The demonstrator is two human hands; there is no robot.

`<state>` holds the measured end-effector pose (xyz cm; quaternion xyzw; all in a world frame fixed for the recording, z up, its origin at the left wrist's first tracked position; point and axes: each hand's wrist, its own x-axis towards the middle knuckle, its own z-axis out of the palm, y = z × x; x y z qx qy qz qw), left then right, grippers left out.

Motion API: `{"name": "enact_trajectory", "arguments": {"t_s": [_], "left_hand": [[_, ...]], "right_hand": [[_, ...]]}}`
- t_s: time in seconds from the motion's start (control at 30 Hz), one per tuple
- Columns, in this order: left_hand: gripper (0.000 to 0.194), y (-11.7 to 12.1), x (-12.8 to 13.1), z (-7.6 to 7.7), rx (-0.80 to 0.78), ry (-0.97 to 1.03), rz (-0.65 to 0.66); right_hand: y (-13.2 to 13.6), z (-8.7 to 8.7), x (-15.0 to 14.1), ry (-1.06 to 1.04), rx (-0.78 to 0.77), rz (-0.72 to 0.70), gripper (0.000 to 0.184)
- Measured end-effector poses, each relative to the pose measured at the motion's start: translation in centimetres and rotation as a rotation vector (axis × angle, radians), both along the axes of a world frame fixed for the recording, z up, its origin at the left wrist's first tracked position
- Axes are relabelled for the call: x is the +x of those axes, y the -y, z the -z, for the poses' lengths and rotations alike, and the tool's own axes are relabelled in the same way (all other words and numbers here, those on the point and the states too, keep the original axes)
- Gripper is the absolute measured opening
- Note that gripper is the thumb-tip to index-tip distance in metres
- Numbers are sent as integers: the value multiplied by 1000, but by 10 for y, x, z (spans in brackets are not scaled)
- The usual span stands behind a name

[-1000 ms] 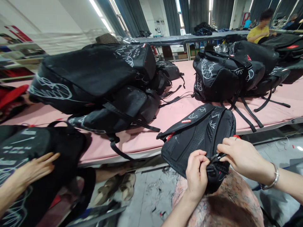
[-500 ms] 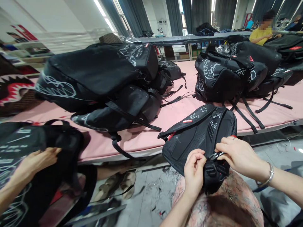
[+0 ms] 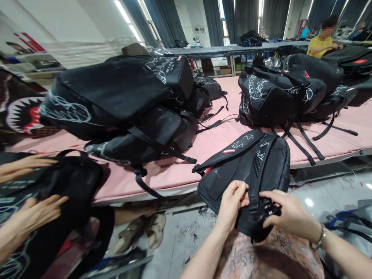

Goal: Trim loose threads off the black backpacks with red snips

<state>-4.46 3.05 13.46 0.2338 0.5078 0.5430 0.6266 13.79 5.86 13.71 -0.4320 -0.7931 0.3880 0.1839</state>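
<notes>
A black backpack with white line drawings leans from my lap against the edge of the pink table, its back panel and straps facing me. My left hand grips the pack's lower edge beside a shoulder strap. My right hand is closed on a black strap buckle at the pack's bottom right. A bracelet sits on my right wrist.
Stacks of black backpacks and more backpacks lie on the table, straps trailing. At left, another person's hands press on a black bag. A person in yellow sits far back. Sandalled feet show under the table.
Both my hands have slid down to the bottom of the backpack. My right hand has turned over onto the buckle. The person at left has brought a second hand onto their bag.
</notes>
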Motion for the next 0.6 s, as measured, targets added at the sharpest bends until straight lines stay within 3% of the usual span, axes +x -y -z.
{"name": "enact_trajectory", "arguments": {"t_s": [0.07, 0.1, 0.17, 0.27, 0.37, 0.47, 0.6], "left_hand": [[42, -9, -6, 0, -27, -195, 145], [44, -13, -9, -1, -31, -302, 220], [47, -22, -14, -6, -41, -529, 377], [46, -31, -20, -14, -56, -833, 608], [34, -36, -23, -15, -64, -932, 735], [29, -37, -22, -4, -25, -807, 617], [38, -35, -11, 11, 34, -292, 161]], "right_hand": [[8, 14, -6, 52, 184, 14, 14], [10, 20, -9, 48, 278, 23, 11], [12, 26, -13, 31, 431, 21, 23], [12, 25, -17, 55, 565, -28, 27], [15, 20, -19, 84, 635, -64, 25], [22, 17, -22, 143, 711, 16, 26], [39, 23, -25, 138, 672, 132, 21]]}}
